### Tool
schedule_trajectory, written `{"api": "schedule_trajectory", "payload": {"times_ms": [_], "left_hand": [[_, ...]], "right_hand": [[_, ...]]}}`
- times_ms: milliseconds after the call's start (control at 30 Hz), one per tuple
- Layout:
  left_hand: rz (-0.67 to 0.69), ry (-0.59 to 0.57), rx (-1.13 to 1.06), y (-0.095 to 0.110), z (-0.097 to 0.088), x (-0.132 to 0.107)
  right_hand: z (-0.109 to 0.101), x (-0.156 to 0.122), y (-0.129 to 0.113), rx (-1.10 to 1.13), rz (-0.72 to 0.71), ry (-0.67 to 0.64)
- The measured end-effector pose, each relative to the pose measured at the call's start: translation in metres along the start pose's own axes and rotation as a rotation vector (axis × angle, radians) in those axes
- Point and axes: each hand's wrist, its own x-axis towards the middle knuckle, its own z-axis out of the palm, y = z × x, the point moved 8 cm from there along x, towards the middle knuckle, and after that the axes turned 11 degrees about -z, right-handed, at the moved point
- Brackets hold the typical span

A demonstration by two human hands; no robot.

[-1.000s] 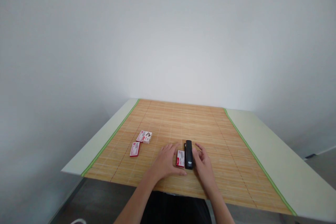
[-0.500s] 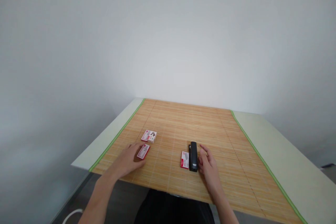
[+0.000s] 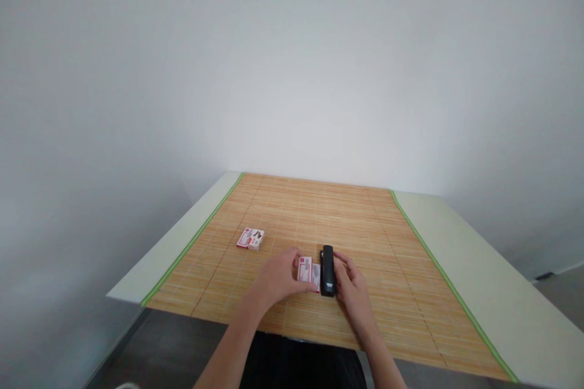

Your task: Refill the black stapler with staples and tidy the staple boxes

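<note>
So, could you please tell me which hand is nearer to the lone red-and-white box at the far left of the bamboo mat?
Left. The left hand lies just right of the lone red-and-white box; the right hand is farther right, beyond the black stapler.

Left hand [image 3: 277,276] palm-down, fingers loosely curled, right hand [image 3: 350,282] beside it, both forearms extended

We see a black stapler [image 3: 327,262] beside red-and-white boxes [image 3: 309,272]. They lie on a tan slatted bamboo mat [image 3: 365,225] with green edging, over a pale cream tabletop [image 3: 479,267].
</note>
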Motion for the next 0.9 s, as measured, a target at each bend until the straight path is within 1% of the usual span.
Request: {"api": "schedule_trajectory", "payload": {"times_ms": [33,100,233,300,400,500,633,800,833,867,900], "left_hand": [[0.015,-0.026,0.006,0.007,0.006,0.002],[0.025,-0.078,0.016,0.014,0.015,0.004],[0.030,-0.187,0.012,0.016,0.022,0.002],[0.021,-0.213,0.019,0.017,0.024,0.001],[0.015,-0.191,0.038,0.021,0.027,0.002],[0.033,-0.142,0.046,0.025,0.029,0.003],[0.028,-0.110,0.064,0.024,0.032,0.004],[0.048,-0.122,0.021,0.024,0.039,0.000],[0.048,-0.127,0.008,0.021,0.037,-0.001],[0.036,-0.120,-0.004,0.015,0.031,0.000],[0.012,-0.098,-0.014,0.005,0.020,0.002]], "right_hand": [[0.000,0.000,0.000,0.013,-0.005,0.000],[0.000,0.001,0.002,0.012,-0.014,0.004],[-0.002,0.001,0.002,-0.087,-0.031,0.011],[-0.003,-0.001,0.003,-0.093,-0.018,0.018],[-0.002,-0.001,0.003,-0.100,-0.030,0.009],[-0.001,0.001,0.003,-0.133,-0.073,-0.036],[0.000,0.004,0.008,-0.147,-0.080,-0.074],[-0.002,0.002,0.004,-0.099,-0.063,-0.031],[-0.004,0.001,0.003,-0.075,-0.045,-0.007],[-0.005,0.000,0.003,-0.046,-0.021,0.021],[-0.006,-0.002,0.002,-0.015,0.006,0.047]]}}
